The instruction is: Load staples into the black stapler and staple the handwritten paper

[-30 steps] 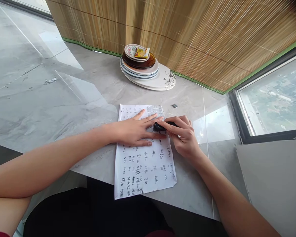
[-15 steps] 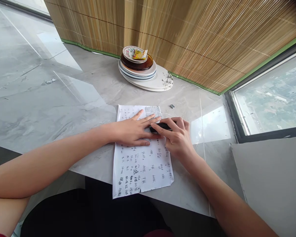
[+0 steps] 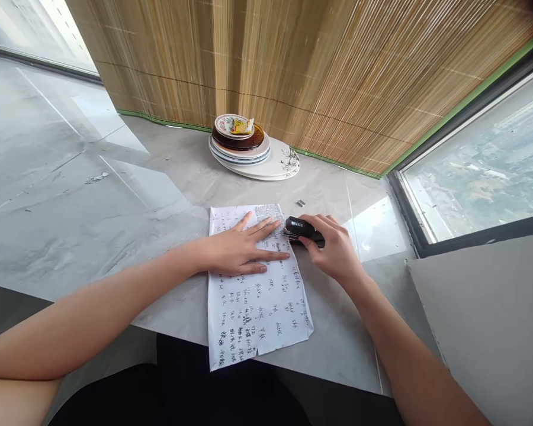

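Observation:
White paper [image 3: 235, 319] with rows of handwriting lies on the grey marble surface. Across its upper part my left hand [image 3: 251, 245] rests flat, fingers spread. Beneath those fingertips is a block of dense silvery marks [image 3: 270, 214] near the top right of the paper. My right hand [image 3: 335, 242] grips a black stapler [image 3: 300, 226], whose jaws stand apart at the paper's right edge. Whether the paper's edge lies between the jaws I cannot tell. A small grey staple strip [image 3: 301, 203] lies just beyond the stapler.
A stack of plates [image 3: 240, 157] with a yellow wrapper [image 3: 242, 126] on top stands at the back. Behind it hangs a bamboo blind [image 3: 249, 59]. A window [image 3: 479, 165] and a white panel [image 3: 484, 307] bound the right side.
My right hand has drawn the stapler to the right, off the paper's middle to its edge, and the jaws now show apart. My left hand stays flat on the paper. The view has tilted upward slightly.

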Tool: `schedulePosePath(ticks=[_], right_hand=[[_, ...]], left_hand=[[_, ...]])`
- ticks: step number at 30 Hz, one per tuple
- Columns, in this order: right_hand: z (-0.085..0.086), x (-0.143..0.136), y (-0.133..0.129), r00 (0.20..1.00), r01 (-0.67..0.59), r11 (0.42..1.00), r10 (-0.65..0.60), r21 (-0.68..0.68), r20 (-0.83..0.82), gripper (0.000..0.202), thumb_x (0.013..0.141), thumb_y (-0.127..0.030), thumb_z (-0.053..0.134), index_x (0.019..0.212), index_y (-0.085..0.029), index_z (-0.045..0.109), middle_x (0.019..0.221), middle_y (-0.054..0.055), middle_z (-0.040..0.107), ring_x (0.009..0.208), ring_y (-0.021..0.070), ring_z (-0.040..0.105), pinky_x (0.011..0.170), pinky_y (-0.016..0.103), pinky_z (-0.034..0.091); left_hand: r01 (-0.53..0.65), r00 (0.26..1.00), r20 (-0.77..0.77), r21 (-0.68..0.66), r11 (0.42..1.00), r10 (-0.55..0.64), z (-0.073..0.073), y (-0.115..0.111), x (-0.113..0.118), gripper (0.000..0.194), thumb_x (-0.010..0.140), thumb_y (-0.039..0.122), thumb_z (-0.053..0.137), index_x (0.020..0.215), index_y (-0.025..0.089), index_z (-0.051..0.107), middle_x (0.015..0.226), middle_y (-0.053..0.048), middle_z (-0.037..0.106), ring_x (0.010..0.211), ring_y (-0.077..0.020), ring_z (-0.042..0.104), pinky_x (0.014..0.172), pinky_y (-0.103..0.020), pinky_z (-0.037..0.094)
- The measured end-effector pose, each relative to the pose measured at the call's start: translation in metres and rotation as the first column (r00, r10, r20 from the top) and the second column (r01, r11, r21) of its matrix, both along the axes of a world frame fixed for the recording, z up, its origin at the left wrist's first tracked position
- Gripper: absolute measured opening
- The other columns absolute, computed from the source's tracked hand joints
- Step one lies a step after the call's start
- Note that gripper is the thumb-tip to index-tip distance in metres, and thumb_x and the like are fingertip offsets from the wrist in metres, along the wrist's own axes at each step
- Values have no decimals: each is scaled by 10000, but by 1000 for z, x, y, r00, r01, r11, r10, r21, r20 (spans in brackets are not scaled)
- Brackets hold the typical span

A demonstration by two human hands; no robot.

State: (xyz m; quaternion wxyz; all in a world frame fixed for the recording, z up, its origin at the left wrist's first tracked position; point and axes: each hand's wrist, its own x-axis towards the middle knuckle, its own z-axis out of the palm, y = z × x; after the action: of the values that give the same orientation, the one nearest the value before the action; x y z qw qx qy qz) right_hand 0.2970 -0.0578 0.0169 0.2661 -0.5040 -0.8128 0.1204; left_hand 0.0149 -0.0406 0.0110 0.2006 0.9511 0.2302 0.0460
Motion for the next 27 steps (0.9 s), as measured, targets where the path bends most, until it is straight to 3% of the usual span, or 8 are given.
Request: schedulePosePath(ticks=[3, 6, 8, 10, 13, 17, 22, 27], right_hand=[[-3, 4, 3, 981, 192, 981, -191, -22, 30, 154, 912, -343, 647, 1007, -234, 698, 882, 59, 712, 793, 233, 629, 707, 350, 463], [-2, 9, 7, 903, 429, 901, -430, 63, 0, 201, 915, -422, 646, 880, -223, 644, 783, 58, 679, 681, 217, 570, 638, 335, 391], [1, 10, 8, 848, 529, 842, -523, 106, -81, 221, 933, -434, 625, 864, -225, 608, 770, 56, 670, 676, 219, 561, 639, 338, 381], [6, 4, 5, 828, 555, 826, -539, 93, -152, 241, 957, -448, 609, 865, -228, 579, 765, 48, 665, 667, 214, 559, 637, 338, 387], [13, -22, -13, 905, 387, 921, -387, -36, -179, 273, 985, -488, 607, 908, -230, 561, 827, 54, 693, 670, 205, 590, 608, 322, 403], [12, -81, -41, 986, 105, 976, -128, -191, -112, 237, 1014, -462, 584, 958, -240, 523, 903, 46, 701, 705, 197, 618, 585, 296, 380], [5, -121, -52, 995, 92, 986, -87, -137, 43, 211, 986, -359, 614, 900, -240, 463, 930, 46, 669, 764, 206, 624, 625, 298, 318], [-5, -82, -63, 983, 179, 979, -174, -98, 52, 145, 1001, -305, 561, 925, -236, 458, 966, 65, 659, 804, 223, 630, 623, 304, 313]], left_hand=[[-13, 999, -35, -9, 1000, 12, -1, 2, 0, 545, 1060, 541, 502, 1597, 500, 421, 1794, 32, 96, 1651, -345, 87, 1299, -636, 68], [-6, 1000, -11, 14, 1000, 6, 1, 4, 0, 564, 1057, 573, 490, 1605, 451, 430, 1781, -15, 193, 1637, -349, 164, 1285, -636, 103], [-16, 993, 114, 70, 997, 8, 3, 6, -2, 501, 1074, 553, 460, 1533, 369, 544, 1696, -68, 406, 1565, -329, 352, 1268, -588, 198], [-142, 942, 324, 136, 980, 92, 5, 10, -9, 443, 1106, 507, 382, 1321, 260, 680, 1423, -118, 675, 1336, -280, 590, 1184, -497, 357], [-527, 726, 599, 169, 833, 338, 5, 20, -29, 513, 1122, 464, 258, 915, 206, 650, 876, -106, 728, 858, -230, 669, 912, -402, 499], [-809, 538, 582, 154, 567, 610, -1, 35, -58, 459, 1104, 410, 235, 788, 233, 518, 760, -79, 641, 731, -214, 608, 749, -340, 473], [-896, 443, 404, 181, 405, 800, -6, 40, -72, 374, 1095, 339, 315, 811, 229, 531, 806, -72, 650, 814, -226, 626, 772, -316, 442], [-908, 393, 285, 268, 321, 874, -12, 21, -89, 249, 1050, 258, 403, 1004, 201, 642, 1080, -140, 681, 1092, -309, 599, 942, -394, 456]])
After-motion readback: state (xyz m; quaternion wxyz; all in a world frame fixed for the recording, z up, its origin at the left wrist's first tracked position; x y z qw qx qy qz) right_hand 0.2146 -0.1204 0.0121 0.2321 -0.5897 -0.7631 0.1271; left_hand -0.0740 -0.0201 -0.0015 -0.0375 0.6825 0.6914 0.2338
